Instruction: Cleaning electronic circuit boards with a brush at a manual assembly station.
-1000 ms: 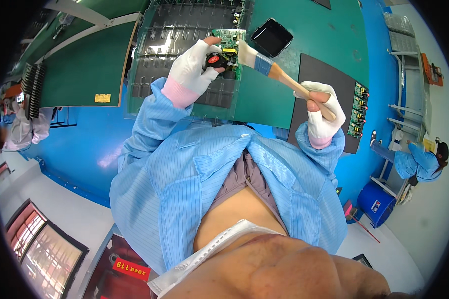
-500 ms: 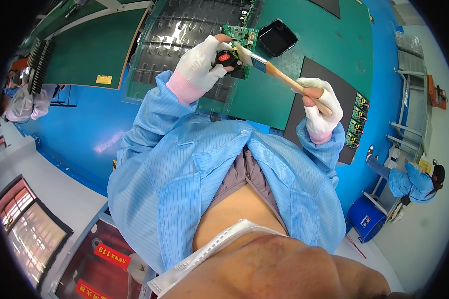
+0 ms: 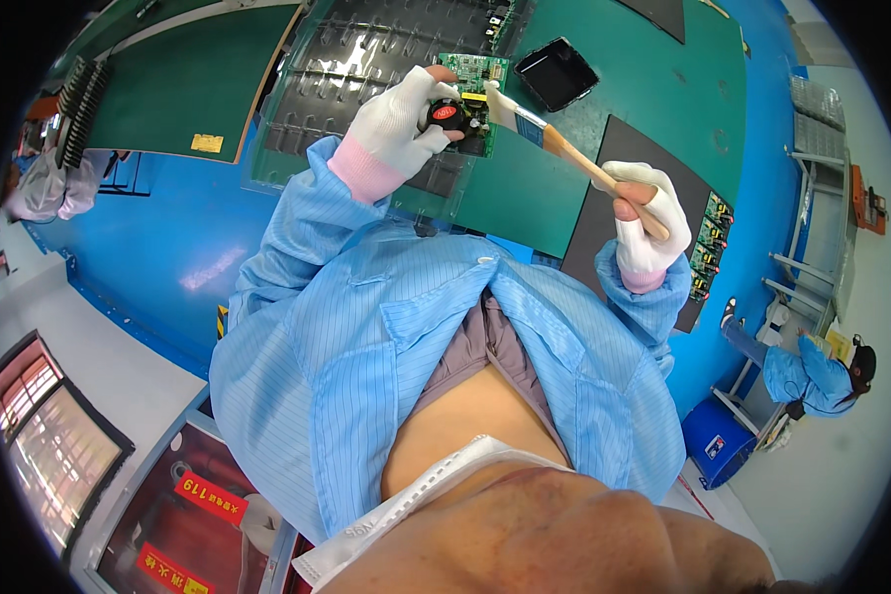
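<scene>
My left hand, in a white glove with bare fingertips, is closed on a green circuit board. A round black part with a red top sits on that board, between my thumb and fingers. My right hand, gloved the same way, grips the wooden handle of a flat paintbrush. The brush's pale bristles reach the board's right edge; whether they touch it I cannot tell. Just right of the board, a black square tray rests on the green table.
A clear-black moulded plastic tray lies left of the board. On the right, a dark mat carries several circuit boards along its edge. Another green table stands at left. A person in blue is at far right beside a blue drum.
My right hand and the paintbrush have moved slightly right, and the bristles have drawn back from the round black part toward the board's right edge. My left hand keeps its hold.
</scene>
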Demonstrator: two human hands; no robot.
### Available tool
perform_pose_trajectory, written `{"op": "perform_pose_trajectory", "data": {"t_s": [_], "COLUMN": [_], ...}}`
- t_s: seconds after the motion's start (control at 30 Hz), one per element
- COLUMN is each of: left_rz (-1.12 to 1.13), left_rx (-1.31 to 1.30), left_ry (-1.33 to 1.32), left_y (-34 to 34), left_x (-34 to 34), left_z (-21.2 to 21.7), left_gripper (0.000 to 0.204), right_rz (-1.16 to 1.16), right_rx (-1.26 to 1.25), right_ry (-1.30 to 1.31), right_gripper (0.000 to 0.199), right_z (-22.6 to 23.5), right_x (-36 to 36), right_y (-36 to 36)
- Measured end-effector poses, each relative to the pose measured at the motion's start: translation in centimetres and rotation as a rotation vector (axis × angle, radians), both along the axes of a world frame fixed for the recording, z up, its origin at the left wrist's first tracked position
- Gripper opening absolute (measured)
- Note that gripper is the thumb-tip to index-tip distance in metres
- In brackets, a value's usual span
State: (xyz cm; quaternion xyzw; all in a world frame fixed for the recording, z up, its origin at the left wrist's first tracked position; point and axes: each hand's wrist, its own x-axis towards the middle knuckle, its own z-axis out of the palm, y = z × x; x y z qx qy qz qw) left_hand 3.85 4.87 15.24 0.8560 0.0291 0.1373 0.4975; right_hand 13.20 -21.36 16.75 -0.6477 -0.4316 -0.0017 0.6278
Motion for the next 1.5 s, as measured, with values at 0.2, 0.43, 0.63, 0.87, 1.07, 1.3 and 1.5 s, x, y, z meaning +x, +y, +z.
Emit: {"op": "perform_pose_trajectory", "data": {"t_s": [0.2, 0.43, 0.63, 0.87, 1.07, 1.3, 1.5], "left_rz": [-0.009, -0.003, -0.012, -0.002, 0.013, -0.01, 0.014], "left_rx": [-0.011, 0.058, -0.011, 0.0, 0.014, -0.099, -0.057], "left_ry": [0.019, 0.018, -0.019, 0.018, 0.015, 0.034, 0.047], "left_y": [0.0, 0.0, 0.3, 0.4, 0.6, 0.4, 0.6], "left_x": [0.0, 0.1, -0.1, 0.0, 0.0, -0.3, -0.1], "left_z": [-0.3, 0.2, -0.7, -0.6, -1.1, -1.2, -1.1], "left_gripper": [0.058, 0.057, 0.056, 0.055, 0.055, 0.055, 0.055], "right_rz": [0.027, 0.018, 0.005, 0.012, 0.002, 0.017, 0.027], "right_rx": [-0.002, -0.03, -0.033, -0.042, -0.1, -0.103, -0.109], "right_ry": [0.002, -0.01, 0.038, 0.045, 0.074, 0.06, 0.041], "right_gripper": [0.015, 0.014, 0.013, 0.013, 0.014, 0.014, 0.015], "right_z": [-0.3, -0.4, 0.1, -0.2, 0.0, 0.2, 0.3], "right_x": [0.2, 0.7, 1.0, 0.6, 0.7, 0.8, 0.9], "right_y": [0.5, 0.9, -0.1, 1.3, 1.6, 1.5, 1.6]}}
